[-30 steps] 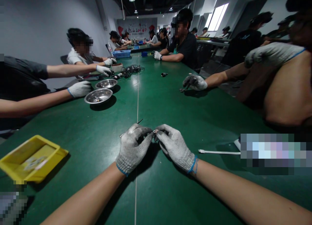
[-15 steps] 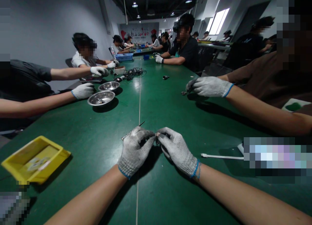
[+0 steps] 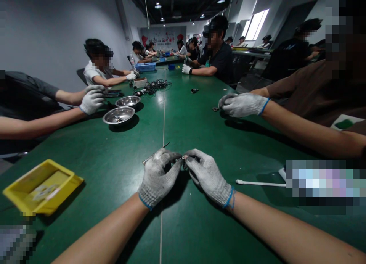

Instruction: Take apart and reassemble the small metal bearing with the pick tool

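Here, the grey-white-gloved left hand [image 3: 158, 174] and matching right hand [image 3: 208, 175] pinch a tiny silvery metal part [image 3: 183, 157] between fingertips over the green worktop [image 3: 194, 227].

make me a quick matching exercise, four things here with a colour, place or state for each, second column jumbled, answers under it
Things
1. small part
2. tray
3. bowls
4. cable tangle

Descriptions
A. black, farthest off of the four
B. yellow, to the left of both the wearer's hands
C. shiny metal, one behind the other
D. between the fingertips of the wearer's left hand and right hand

Pairs: 1-D, 2-B, 3-C, 4-A
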The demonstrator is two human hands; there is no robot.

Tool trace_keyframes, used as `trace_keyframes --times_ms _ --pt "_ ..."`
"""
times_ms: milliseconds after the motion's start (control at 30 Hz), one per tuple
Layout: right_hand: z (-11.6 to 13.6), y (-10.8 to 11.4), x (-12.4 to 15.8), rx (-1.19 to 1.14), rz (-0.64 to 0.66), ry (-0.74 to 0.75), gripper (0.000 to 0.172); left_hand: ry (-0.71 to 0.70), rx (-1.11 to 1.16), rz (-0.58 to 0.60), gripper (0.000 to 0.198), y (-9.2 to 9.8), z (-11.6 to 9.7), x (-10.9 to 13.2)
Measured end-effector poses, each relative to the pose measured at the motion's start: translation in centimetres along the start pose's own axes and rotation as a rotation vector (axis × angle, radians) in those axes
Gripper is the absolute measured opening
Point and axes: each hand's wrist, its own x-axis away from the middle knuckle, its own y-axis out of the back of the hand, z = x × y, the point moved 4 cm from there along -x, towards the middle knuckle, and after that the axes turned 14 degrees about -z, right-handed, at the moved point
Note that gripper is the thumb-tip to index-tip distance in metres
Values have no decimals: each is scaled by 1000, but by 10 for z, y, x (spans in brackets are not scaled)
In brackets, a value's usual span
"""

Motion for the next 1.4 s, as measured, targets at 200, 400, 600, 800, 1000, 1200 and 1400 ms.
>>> trace_keyframes --times_ms 200,400,600,800,1000,1200,1400 --pt "0 0 0 15 0 13 23 -9 -19 14 9 1 0 0" --pt "3 0 0 43 3 45 23 -33 -4 2 7 1 -1 -1" --pt "6 1 -1 75 0 80 24 -33 -15 -9 9 1 -1 -1" --pt "5 1 1 37 -9 22 24 -17 -23 12 9 0 -1 0" --pt "6 0 1 37 3 34 25 -29 -29 -1 9 2 -1 1" --pt "7 0 1 47 10 40 25 -15 -33 10 10 -1 1 1" --pt "0 0 0 -79 -41 -109 30 -119 9 -43 36 15 -35 -13"
